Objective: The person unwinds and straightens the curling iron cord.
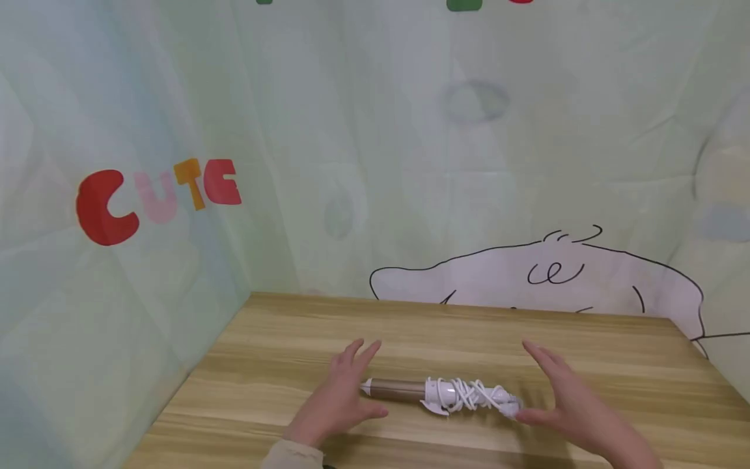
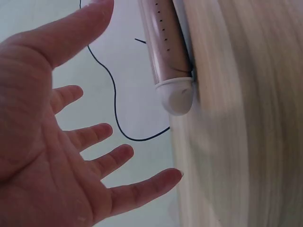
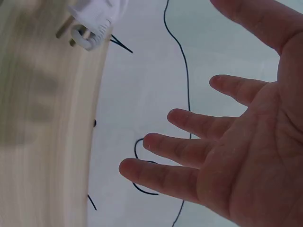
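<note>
A curling iron (image 1: 398, 390) lies crosswise on the wooden table, with a rose-gold barrel and a white handle. Its white cord (image 1: 467, 395) is wound in loops round the handle. My left hand (image 1: 340, 398) is beside the barrel end, fingers spread and holding nothing. In the left wrist view, the white rounded tip (image 2: 176, 97) and a row of small holes in the barrel show beyond the open palm. My right hand (image 1: 580, 405) is at the handle end, also spread; its thumb overlaps that end in the head view. The plug (image 3: 98, 16) with metal prongs appears near it.
The wood-grain table (image 1: 328, 319) reaches back to a pale fabric backdrop (image 1: 375, 163) with a line-drawn animal and coloured letters. A second fabric wall (image 1: 47, 312) borders the left side.
</note>
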### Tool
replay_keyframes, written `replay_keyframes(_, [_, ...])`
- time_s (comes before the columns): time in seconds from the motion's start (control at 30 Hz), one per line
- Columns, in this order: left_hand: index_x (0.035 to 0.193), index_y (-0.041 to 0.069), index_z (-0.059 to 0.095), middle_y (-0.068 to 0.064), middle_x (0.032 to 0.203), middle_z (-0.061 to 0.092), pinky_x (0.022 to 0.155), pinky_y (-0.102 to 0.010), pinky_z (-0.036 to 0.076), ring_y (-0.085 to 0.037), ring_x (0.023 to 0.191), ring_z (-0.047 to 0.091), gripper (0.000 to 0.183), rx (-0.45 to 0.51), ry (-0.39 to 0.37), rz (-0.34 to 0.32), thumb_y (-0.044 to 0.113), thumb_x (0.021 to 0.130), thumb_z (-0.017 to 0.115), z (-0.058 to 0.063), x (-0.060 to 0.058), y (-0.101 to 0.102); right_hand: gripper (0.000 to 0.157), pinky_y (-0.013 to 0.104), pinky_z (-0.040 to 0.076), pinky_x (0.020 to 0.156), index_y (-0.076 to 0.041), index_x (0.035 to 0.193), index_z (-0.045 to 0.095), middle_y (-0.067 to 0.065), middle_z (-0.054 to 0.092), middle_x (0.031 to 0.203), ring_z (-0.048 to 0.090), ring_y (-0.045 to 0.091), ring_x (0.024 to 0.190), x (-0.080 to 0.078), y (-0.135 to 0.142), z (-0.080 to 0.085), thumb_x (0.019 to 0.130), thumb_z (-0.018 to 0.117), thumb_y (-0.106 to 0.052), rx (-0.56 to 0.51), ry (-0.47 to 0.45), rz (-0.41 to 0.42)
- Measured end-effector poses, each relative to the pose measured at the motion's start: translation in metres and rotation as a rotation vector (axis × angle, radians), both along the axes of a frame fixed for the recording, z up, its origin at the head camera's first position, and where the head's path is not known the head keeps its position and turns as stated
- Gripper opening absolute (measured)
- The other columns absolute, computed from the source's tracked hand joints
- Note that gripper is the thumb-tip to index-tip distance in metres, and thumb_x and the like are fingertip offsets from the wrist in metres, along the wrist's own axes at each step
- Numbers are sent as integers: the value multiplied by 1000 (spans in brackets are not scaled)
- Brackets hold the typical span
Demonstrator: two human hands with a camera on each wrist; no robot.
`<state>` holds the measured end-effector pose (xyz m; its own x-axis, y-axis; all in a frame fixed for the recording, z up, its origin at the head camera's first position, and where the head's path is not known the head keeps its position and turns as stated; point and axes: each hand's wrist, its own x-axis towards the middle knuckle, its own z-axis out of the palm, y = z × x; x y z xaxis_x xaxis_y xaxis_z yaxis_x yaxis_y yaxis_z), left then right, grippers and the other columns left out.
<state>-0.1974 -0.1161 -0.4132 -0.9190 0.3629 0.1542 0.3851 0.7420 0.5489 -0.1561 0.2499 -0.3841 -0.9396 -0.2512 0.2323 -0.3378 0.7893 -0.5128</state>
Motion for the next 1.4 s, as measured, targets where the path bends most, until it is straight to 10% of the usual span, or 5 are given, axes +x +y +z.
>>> replay_keyframes(0.9, [148,7,43,-26,145,42,96,-64,40,-45,125,48,79,32,-182,-6,27,81,80,4,10,19,72,59,42,96,7,132,55,26,62,122,57,43,114,-15,-27,-36,70,87,-12,-68,-145,-23])
replay_keyframes(1.4, [152,9,38,-23,143,45,99,-63,38,-43,127,47,88,73,-156,-20,28,79,82,0,12,21,53,57,45,94,-1,122,66,16,67,115,61,33,108,-14,-37,-35,73,84,-6,-44,-175,-103])
